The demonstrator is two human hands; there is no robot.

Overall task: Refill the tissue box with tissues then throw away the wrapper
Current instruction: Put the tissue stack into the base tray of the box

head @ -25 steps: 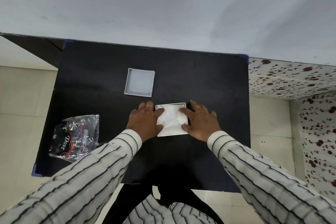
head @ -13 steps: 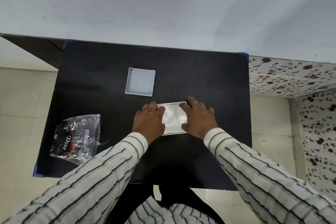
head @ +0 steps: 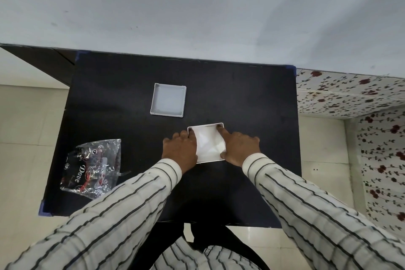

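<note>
A pale grey wall stands behind a black desk (head: 241,98), with cream floor tiles to either side and flowered wallpaper off at 3 o'clock. Near the middle of the desk sits the open white tissue box (head: 207,143), with white tissues (head: 209,146) lying inside it. The left hand (head: 180,149) presses against the box's left wall, its fingers (head: 191,133) curled over the far-left corner; the right hand (head: 240,146) flanks the right wall, its forefinger reaching to the far-right corner and thumb at the near-right corner. Both hands lie spread and flat rather than closed around anything, seemingly tucking the tissues down level. The box's lid (head: 168,99) lies inside-up at 11 o'clock from the box, well apart from it. The crumpled clear Dove wrapper (head: 92,169) rests at 8 o'clock near the desk's left edge. The filling step looks nearly done; the next move likely calls for one hand to fetch the lid, turn it over and seat it squarely, and the wrapper is not yet discarded
</note>
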